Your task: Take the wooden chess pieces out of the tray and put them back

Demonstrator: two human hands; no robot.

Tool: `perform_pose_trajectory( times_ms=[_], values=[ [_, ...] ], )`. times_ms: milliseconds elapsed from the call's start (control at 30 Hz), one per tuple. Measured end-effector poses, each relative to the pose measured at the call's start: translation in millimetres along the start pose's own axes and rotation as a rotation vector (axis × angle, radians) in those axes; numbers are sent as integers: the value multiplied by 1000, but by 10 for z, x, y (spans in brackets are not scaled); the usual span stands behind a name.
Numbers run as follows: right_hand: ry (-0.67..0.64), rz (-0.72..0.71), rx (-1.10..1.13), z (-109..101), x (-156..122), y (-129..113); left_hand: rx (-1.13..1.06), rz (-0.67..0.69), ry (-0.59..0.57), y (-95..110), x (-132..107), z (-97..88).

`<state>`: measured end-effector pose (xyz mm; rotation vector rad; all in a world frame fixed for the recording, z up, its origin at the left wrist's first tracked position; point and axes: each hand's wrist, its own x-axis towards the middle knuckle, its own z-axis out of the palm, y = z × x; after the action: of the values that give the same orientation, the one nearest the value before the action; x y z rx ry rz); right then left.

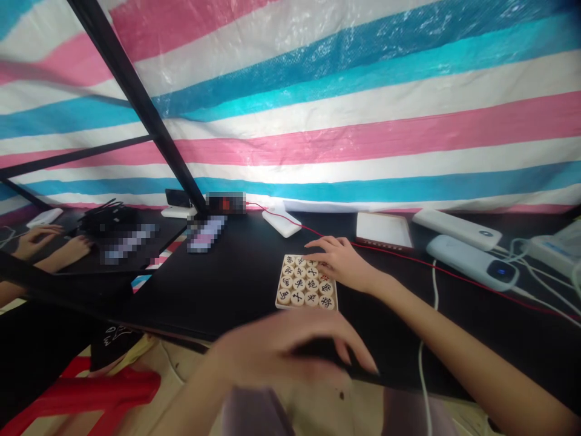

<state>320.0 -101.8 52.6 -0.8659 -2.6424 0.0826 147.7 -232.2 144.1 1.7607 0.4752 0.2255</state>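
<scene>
A small white box (307, 309) full of round Chinese chess pieces (298, 283) lies on the black table before me. The pieces sit in rows, marked mostly with black characters and at least one with red. My right hand (342, 261) is over the box's far right corner, its fingers stretched across the pieces there and hiding some of them. Whether the fingertips press on a piece, I cannot tell. Closer to me, my left hand (281, 348) hovers at the table's front edge, blurred a little, fingers and thumb apart with nothing seen between them.
A shallow white box lid (382, 230) lies behind my right hand. Power banks (472, 260) with cables stand to the right; a red cable (426, 261) crosses the table. Left are a phone (207, 235), a black frame post (136, 103), another person's hands (75, 251) and a red stool (91, 393).
</scene>
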Motion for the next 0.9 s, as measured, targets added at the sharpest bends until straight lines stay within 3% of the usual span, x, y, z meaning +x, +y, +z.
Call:
perform_pose_trajectory(
  times_ms=[33,67,200,233,267,333,400,467,567,667,900],
  values=[
    [-3,6,-9,-9,21,5,97,59,277,-11,-76,-217],
    [-3,17,-12,-16,37,8,177,105,462,-61,-117,-437],
    [6,52,26,-29,69,9,337,154,1009,-597,39,-1231],
    [17,56,56,-35,68,19,361,137,1086,-761,113,-1369],
    [39,63,100,-49,61,41,363,105,1102,-912,178,-1473],
    [134,90,217,-109,21,133,294,13,938,-1149,251,-1575],
    [274,160,313,-212,-61,287,261,-79,751,-1290,239,-1574],
    [355,274,335,-332,-180,472,260,-137,713,-1360,172,-1541],
    [237,392,325,-451,-368,705,236,-238,660,-1395,79,-1545],
    [75,392,291,-432,-475,819,186,-284,541,-1396,65,-1597],
    [-9,327,215,-192,-455,839,216,-271,471,-1369,70,-1619]
  ],
)
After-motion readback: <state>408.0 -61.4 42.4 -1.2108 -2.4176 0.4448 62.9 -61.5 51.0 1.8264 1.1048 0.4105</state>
